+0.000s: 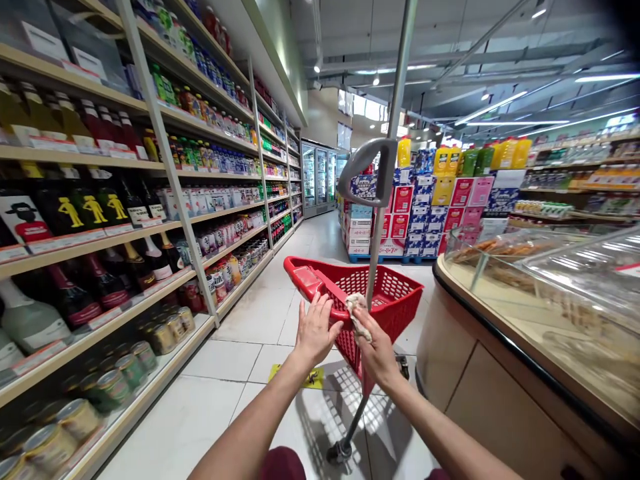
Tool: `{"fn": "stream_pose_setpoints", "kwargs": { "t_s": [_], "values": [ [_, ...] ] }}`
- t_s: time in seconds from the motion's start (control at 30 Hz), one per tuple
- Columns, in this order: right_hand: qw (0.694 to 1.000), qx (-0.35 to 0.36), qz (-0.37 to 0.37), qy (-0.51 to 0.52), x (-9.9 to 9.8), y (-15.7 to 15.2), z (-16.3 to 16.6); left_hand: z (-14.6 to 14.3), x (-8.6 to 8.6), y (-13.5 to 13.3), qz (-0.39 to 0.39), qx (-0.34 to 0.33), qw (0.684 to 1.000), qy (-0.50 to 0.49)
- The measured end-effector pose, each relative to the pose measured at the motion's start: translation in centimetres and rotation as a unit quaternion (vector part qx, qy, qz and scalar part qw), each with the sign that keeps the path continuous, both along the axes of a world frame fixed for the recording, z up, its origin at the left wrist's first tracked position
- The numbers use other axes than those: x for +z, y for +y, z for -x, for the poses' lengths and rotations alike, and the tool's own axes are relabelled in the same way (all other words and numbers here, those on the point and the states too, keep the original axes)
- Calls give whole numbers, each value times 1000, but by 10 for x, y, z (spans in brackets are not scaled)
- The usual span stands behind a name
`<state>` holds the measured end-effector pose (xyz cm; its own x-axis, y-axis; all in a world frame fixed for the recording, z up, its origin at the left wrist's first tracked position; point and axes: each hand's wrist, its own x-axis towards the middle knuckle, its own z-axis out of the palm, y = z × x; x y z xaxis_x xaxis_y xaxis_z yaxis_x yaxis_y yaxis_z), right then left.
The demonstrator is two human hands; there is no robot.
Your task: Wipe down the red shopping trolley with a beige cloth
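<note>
A red plastic shopping basket (pixel 395 293) on wheels stands on the aisle floor in front of me, its grey pull handle (pixel 367 163) raised on a tall metal pole. My left hand (pixel 315 330) rests on the basket's near rim with fingers stretched out. My right hand (pixel 375 353) is closed on a crumpled pale cloth (pixel 356 308), pressed against the rim beside the pole.
Shelves of bottles and cans (pixel 100 220) line the left side. A glass-topped counter (pixel 540 320) curves along the right. Stacked drink cartons (pixel 425 207) stand ahead, with fridges (pixel 320 177) at the aisle's end. White tiled floor (pixel 235 373) runs between.
</note>
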<state>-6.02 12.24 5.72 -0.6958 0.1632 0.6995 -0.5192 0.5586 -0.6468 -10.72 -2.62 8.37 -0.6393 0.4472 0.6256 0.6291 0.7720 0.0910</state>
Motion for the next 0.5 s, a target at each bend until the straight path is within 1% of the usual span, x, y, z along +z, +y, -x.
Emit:
{"fn": "stream_pose_setpoints", "kwargs": {
  "t_s": [0.03,0.1,0.13,0.2,0.23,0.27,0.33,0.37,0.4,0.43,0.5],
  "values": [
    [1000,15,2,3,5,-3,-3,-4,-2,8,-6,-3,1000,8],
    [999,39,-19,0,15,0,-9,-11,-4,20,-8,-38,999,21],
    [999,36,-32,-10,19,8,-11,-13,-3,24,-6,-66,998,24],
    [998,0,-50,-48,28,31,-16,-10,4,27,-6,-107,994,18],
    [996,-24,-55,-71,31,45,-18,-5,8,27,-16,-101,995,8],
    [993,-48,-58,-92,33,60,-20,1,13,25,-31,-74,997,-7],
    [987,-87,-69,-113,34,84,-23,17,20,23,-53,4,997,-46],
    [985,-104,-76,-111,33,91,-23,24,21,22,-55,33,996,-63],
    [984,-119,-84,-101,32,94,-22,29,21,23,-49,44,995,-75],
    [983,-130,-94,-86,30,92,-19,32,19,26,-40,41,995,-79],
    [981,-139,-125,-50,26,79,-11,34,13,33,-35,19,997,-66]
  ]
}}
